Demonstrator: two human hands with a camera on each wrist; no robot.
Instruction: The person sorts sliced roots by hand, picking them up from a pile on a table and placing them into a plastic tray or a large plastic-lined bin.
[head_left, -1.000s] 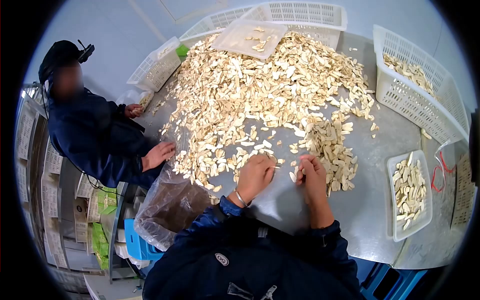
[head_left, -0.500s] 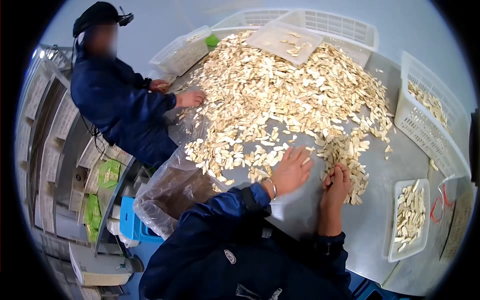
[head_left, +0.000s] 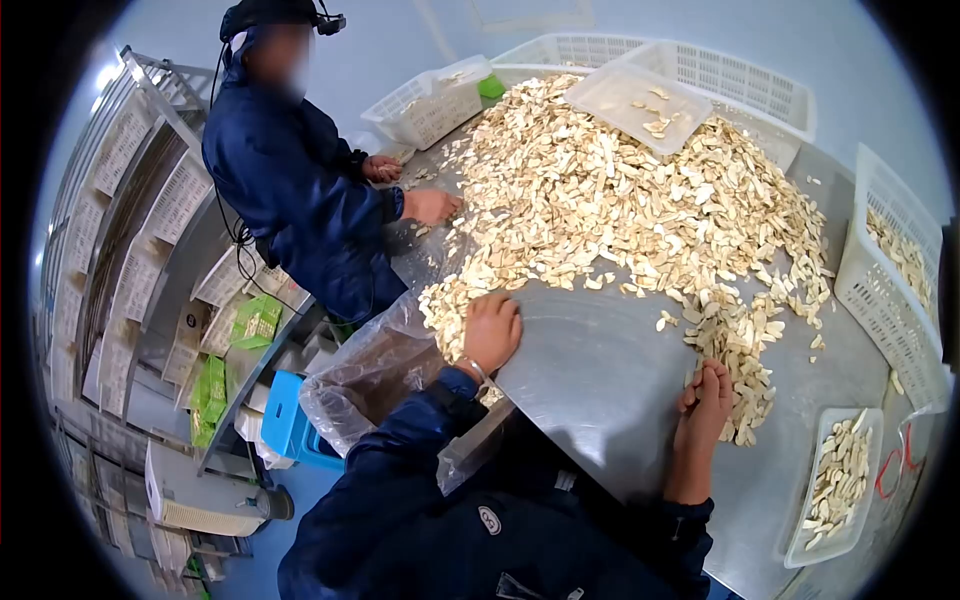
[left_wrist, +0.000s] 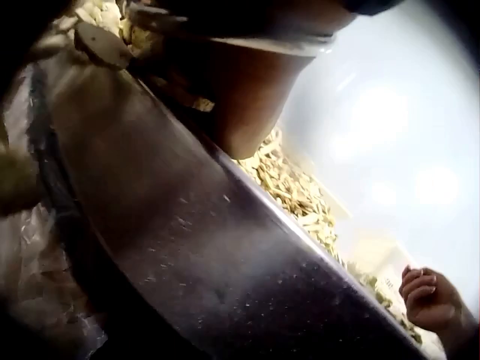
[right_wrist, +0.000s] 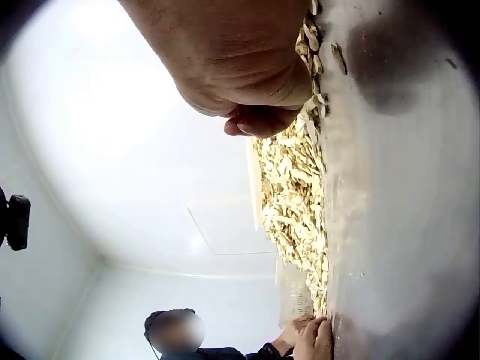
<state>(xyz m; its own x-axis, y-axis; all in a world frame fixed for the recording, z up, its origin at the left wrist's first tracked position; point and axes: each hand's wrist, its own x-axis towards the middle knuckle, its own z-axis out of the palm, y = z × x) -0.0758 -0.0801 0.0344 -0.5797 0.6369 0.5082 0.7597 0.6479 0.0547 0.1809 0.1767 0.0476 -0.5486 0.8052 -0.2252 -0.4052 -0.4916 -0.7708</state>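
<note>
In the head view my left hand (head_left: 492, 332) lies low on the metal table, fingers fairly straight, against the pale dried slices (head_left: 448, 310) at the table's left edge. Some slices show beneath its wrist. Below that edge a clear plastic bag (head_left: 365, 385) hangs with its mouth up. My right hand (head_left: 706, 405) is at the near left side of a smaller heap of slices (head_left: 745, 350). Its fingers are curled in, and no slice shows clearly between them. The right wrist view shows the same curled right hand (right_wrist: 247, 82) beside the slices.
A large pile of slices (head_left: 600, 200) covers the far table, with a shallow tray (head_left: 640, 105) on top. White baskets (head_left: 895, 280) stand around it. A clear tray of slices (head_left: 840, 480) is at the right. Another person (head_left: 300, 190) works at the left.
My left hand has gone from the middle of the table to its left edge, and the slices there have moved left. My right hand stays by the small heap. The head view has turned left.
</note>
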